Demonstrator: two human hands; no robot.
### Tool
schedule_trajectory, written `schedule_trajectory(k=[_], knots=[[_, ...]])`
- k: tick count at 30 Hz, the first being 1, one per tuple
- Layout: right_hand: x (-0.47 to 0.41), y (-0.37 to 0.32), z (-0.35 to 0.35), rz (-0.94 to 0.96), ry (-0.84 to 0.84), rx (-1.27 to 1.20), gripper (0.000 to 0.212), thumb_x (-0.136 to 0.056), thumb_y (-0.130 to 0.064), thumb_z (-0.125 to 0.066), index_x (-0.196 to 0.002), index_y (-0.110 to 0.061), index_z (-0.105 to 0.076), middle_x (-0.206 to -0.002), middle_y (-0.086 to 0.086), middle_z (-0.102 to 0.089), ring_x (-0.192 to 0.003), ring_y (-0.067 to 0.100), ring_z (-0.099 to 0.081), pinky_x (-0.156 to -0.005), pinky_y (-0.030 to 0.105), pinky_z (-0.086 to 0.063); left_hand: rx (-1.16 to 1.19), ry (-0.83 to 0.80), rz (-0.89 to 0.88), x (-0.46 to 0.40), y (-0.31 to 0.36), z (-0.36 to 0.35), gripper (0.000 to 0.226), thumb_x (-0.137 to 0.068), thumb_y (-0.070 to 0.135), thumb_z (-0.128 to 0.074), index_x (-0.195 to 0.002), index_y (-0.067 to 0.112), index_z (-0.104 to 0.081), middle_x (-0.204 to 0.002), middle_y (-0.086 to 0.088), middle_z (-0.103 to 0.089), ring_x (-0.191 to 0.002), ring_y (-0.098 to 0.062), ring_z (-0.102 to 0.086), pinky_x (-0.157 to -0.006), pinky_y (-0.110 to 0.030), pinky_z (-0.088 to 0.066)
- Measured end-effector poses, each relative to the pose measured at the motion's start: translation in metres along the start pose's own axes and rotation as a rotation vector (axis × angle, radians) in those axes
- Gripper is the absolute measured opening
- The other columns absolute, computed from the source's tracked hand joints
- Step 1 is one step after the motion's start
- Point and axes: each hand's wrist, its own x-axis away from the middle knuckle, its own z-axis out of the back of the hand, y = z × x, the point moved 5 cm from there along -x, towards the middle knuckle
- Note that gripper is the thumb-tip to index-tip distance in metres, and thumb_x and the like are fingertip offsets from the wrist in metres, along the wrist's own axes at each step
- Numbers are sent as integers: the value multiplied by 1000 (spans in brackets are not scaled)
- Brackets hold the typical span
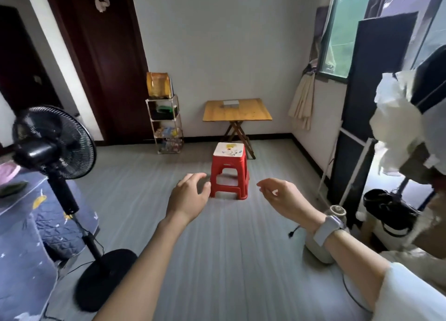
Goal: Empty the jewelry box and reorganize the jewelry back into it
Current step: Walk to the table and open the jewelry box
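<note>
Jewelry box [231, 103] (lid shut, contents unseen) sits on the far table [251, 114] — both hands' fingers loosely curled, holding nothing.

A box [231, 103] sits on the table [251, 114], behind the stool [229, 170].

Jewelry box [231, 103]: small, flat, pale grey-white rectangular case, lid closed, lying level near the far edge of the wooden folding desk [237, 114], upper centre of frame, contents not visible.
</note>
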Motion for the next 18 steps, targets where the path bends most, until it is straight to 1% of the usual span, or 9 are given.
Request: schedule_trajectory(k=[2,4,6,7,9,11,15,18], knots=[[-37,15,-6,-31,2,9,22,-92,-12,-49,-107,-12,-65,-107,1,-68,-96,15,-60,-79,18,-40,-12,-29,6,-41,-9,-18,30,-92,26,-50,-119,15,-58,-124,-4,-56,-112,-23,-52,-88,-28,-39],[-73,35,-13,-63,22,37,24,-92,-15,-49,-110,-14,-64,-111,1,-65,-105,18,-55,-82,20,-38,-18,-49,6,-80,-18,-40,30,-92,26,-50,-119,15,-58,-124,-4,-56,-112,-24,-52,-87,-28,-39],[-110,58,-21,-93,36,46,24,-92,-17,-49,-112,-15,-63,-113,3,-63,-108,19,-52,-83,21,-37,-23,-56,7,-118,-27,-65,31,-92,26,-50,-120,15,-57,-124,-4,-56,-112,-24,-52,-88,-29,-40],[-129,70,-26,-107,36,41,25,-91,-17,-50,-112,-15,-63,-113,4,-62,-108,19,-53,-83,21,-37,-31,-59,2,-137,-33,-79,31,-91,26,-50,-120,15,-57,-124,-4,-56,-112,-24,-52,-88,-29,-40],[-169,94,-36,-133,27,15,24,-91,-15,-50,-112,-13,-62,-111,5,-63,-100,19,-58,-82,22,-41,-42,-77,-5,-174,-44,-107,32,-91,26,-51,-120,15,-57,-124,-4,-57,-112,-24,-52,-89,-29,-40],[-217,116,-45,-151,16,-6,23,-91,-14,-49,-109,-12,-63,-107,5,-66,-93,19,-61,-81,26,-47,-42,-95,7,-218,-56,-132,32,-91,26,-51,-120,15,-57,-124,-4,-56,-112,-23,-52,-89,-28,-39],[-330,152,-57,-143,-41,-13,22,-91,-13,-47,-103,-9,-65,-102,9,-69,-91,24,-63,-83,36,-51,-44,-110,52,-332,-72,-164,31,-92,26,-49,-120,15,-57,-125,-4,-55,-115,-24,-50,-90,-28,-38],[-414,168,-62,-131,-36,-22,23,-92,-12,-45,-103,-5,-65,-102,11,-68,-89,28,-62,-81,39,-51,-42,-91,55,-414,-81,-176,30,-92,26,-48,-118,15,-58,-125,-3,-55,-112,-23,-51,-89,-28,-40]])
